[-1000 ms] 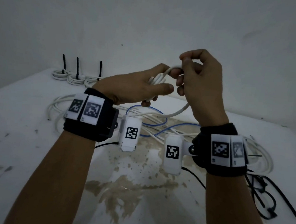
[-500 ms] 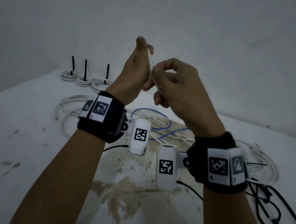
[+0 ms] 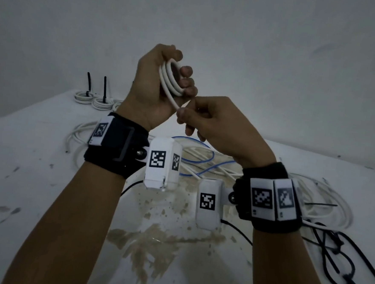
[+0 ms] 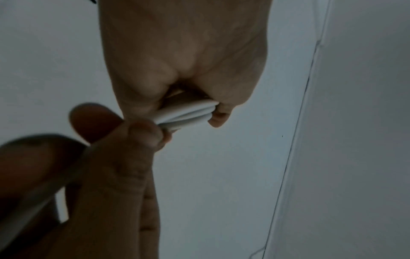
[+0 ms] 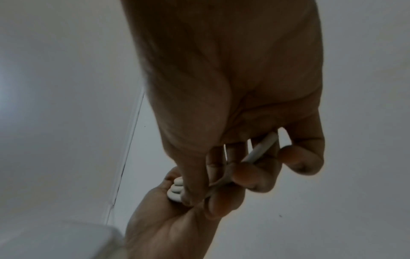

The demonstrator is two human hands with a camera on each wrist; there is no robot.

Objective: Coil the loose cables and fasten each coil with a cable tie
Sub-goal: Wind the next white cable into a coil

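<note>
My left hand is raised above the table and grips a small coil of white cable of a few loops, fingers curled round it. The same coil shows edge-on in the left wrist view between thumb and fingers. Just below and to the right, my right hand pinches the loose tail of that cable near the coil. In the right wrist view the tail runs through my curled fingers toward the coil.
Loose white cables and a blue cable lie tangled on the white stained table. Coils fastened with black ties stand at the back left. Black cables and ties lie at the right.
Both hands have lifted. The left hand has turned so the coil faces me, and the right hand has come down from beside the coil to below it, drawing the tail.
</note>
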